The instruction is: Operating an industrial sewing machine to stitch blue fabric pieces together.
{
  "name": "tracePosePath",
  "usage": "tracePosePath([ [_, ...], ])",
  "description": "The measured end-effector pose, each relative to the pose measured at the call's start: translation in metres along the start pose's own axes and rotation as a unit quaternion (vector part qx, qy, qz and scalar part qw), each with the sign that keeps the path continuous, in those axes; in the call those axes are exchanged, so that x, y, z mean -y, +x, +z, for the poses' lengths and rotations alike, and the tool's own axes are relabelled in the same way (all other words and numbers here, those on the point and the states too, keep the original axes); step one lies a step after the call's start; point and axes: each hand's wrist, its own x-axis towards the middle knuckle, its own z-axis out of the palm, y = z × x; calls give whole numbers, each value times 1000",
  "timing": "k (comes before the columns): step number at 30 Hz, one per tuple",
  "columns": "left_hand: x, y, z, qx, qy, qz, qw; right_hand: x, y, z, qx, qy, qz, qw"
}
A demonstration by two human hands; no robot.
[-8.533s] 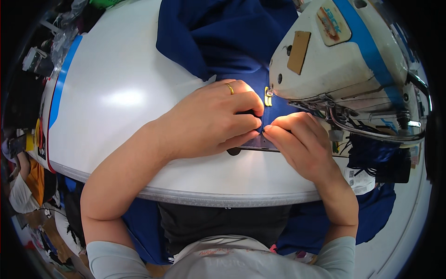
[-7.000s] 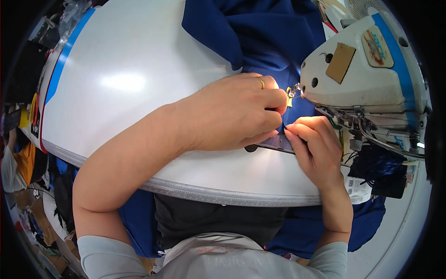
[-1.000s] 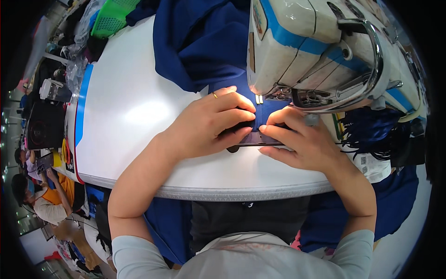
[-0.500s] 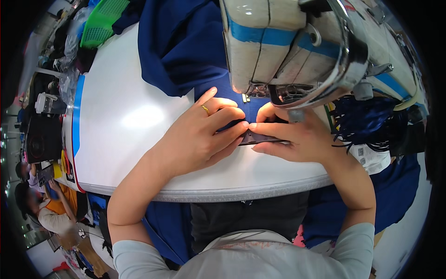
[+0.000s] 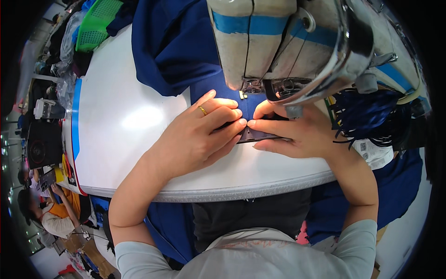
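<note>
Cloth [image 5: 179, 51] is lying partly beneath the machine [image 5: 272, 44], reaching near the front edge of the table [image 5: 114, 156]; right hand [image 5: 304, 132] is touching it, fingers spreading; left hand [image 5: 197, 135] is touching too, its pinch unclear.

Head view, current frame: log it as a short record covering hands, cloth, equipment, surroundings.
Left hand: bare, gold band ring, fingertips at the near edge of the dark blue cloth
Right hand: bare, fingertips at that edge, close to the left's
Cloth: flat near the fingers, folds beyond
Equipment: white sewing machine with blue stripe, over the cloth
Surroundings: white tabletop, green perforated basket upper left, dark blue cord bundle right
</note>
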Motion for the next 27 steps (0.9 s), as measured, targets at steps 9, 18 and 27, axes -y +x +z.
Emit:
tracePosePath([
  [9, 4, -6, -3, 7, -5, 2, 1000, 3, 4, 3, -31, -7, -14, 999],
  [18, 12, -2, -6, 24, -14, -45, 999, -10, -9, 1, 123, -2, 155, 980],
  [27, 16, 1, 1, -16, -32, -42, 998, -15, -1, 7, 28, -12, 83, 996],
])
